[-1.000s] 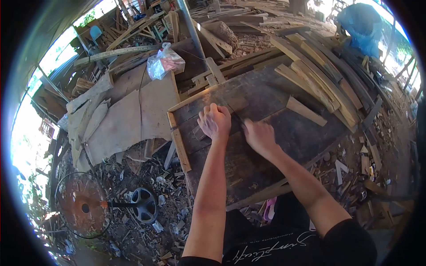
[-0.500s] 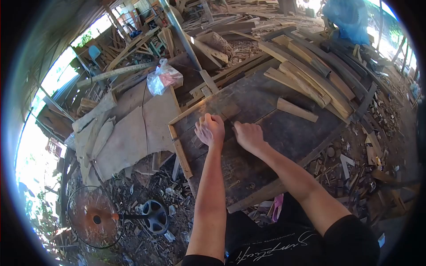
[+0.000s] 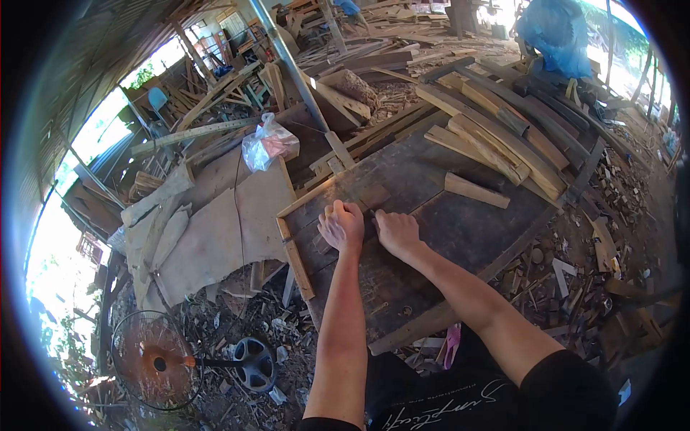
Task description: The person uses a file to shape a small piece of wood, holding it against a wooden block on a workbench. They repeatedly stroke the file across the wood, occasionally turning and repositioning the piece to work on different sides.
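Note:
My left hand (image 3: 342,225) is curled into a fist, knuckles up, on the dark wooden workbench (image 3: 460,223). A small dark piece of wood (image 3: 317,243) shows under its left side. My right hand (image 3: 395,232) lies palm down right beside it, fingertips against the left hand. What sits under the right palm is hidden. A small flat wooden block (image 3: 374,195) lies just beyond both hands. A light wooden strip (image 3: 295,258) runs along the bench's left edge.
A short plank (image 3: 476,189) and a stack of curved boards (image 3: 496,140) lie on the bench's far right. A plastic bag (image 3: 268,143) sits on boards at the left. A fan (image 3: 159,361) lies on the littered ground. A metal post (image 3: 287,61) rises behind.
My right hand has slid left until it touches my left hand. The left hand stays curled on the same spot of the bench. The view has tilted slightly.

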